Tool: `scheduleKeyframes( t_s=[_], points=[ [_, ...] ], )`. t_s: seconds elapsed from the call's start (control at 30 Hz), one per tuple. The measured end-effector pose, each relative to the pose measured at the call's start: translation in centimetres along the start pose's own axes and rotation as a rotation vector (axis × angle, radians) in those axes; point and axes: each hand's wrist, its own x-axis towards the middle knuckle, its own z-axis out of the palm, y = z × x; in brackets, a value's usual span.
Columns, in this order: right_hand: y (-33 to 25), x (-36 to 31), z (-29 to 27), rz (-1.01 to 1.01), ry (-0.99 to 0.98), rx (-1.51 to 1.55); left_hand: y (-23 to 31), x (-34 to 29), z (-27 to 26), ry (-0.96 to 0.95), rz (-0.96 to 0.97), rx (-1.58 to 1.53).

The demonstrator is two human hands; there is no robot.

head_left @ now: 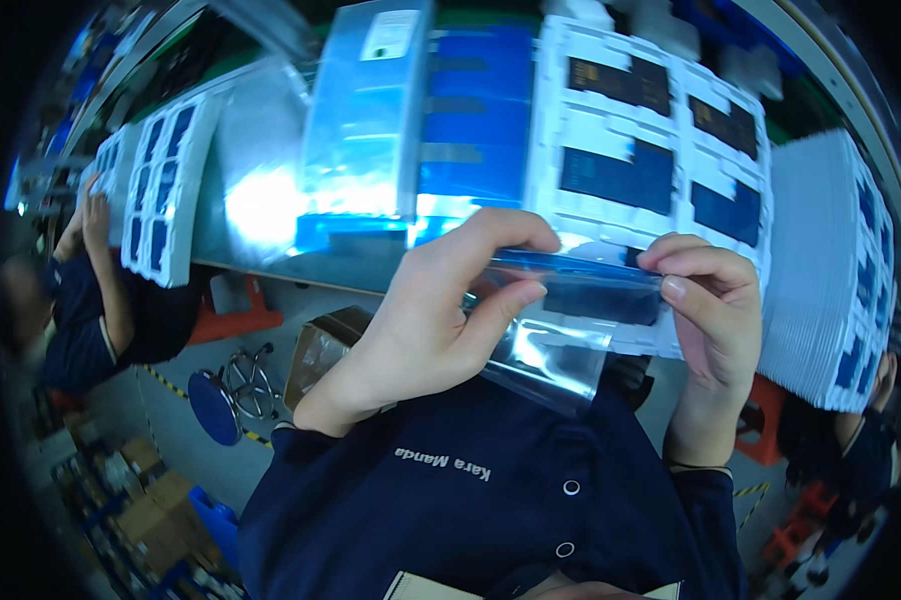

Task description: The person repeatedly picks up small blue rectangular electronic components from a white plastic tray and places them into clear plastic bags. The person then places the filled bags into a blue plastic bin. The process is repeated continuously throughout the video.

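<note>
Clear film (pixel 561 372), one sheet, with a blue upper edge: I hold it in front of the near edge of the white tray (pixel 599 128), my landmark. A dark rectangle shows at the film; cannot tell if it lies in it or behind it.

My left hand (pixel 441 310) is partly closed, thumb and forefinger curled around the film's left end. My right hand (pixel 711 310) pinches the right end between thumb and fingertips, nearly closed.

Counts. On the white tray: four dark flat pieces (pixel 616 180), plus a sliver of a fifth by the film. Left of the tray: one blue sheet (pixel 479 130) with duller bands, then one silvery packet (pixel 356 120) bearing one white label (pixel 391 35). Far left of the tray: white trays on edge (pixel 179 235), six dark pieces on the front one. Right of the tray: one tall tray stack (pixel 811 260), layers too fine to count.

Surface: the table (pixel 221 215) left of the tray is grey-green, with strong glare.

Room: two co-workers, one beyond each side of the tray. Below and left of the tray, on grey floor (pixel 306 300): one cardboard box (pixel 331 345), one round blue stool (pixel 216 408), one red stool (pixel 236 312).
</note>
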Motion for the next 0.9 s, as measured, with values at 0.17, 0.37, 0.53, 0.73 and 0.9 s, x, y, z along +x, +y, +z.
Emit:
scheduleKeyframes(
  t_s=[0.17,0.37,0.53,0.73,0.9],
  points=[
    [-0.4,2.7,1.8,-0.015,0.028,-0.103,0.7,-1.3,-2.8,0.054,-0.224,-0.082],
    [-0.7,4.4,1.0,0.007,0.093,0.001,-1.5,-2.2,-7.1,0.16,-0.386,-0.212],
    [-0.8,6.3,-1.6,-0.11,0.122,-0.061,-6.8,-3.8,-17.2,0.447,-0.384,-0.075],
    [-0.4,7.3,-4.6,-0.032,0.169,-0.202,-14.1,-3.1,-28.2,0.758,-0.556,0.41],
    [0.4,8.2,-5.0,-0.021,0.17,-0.2,-17.7,-1.0,-32.0,0.837,-0.472,0.711]
  ],
)
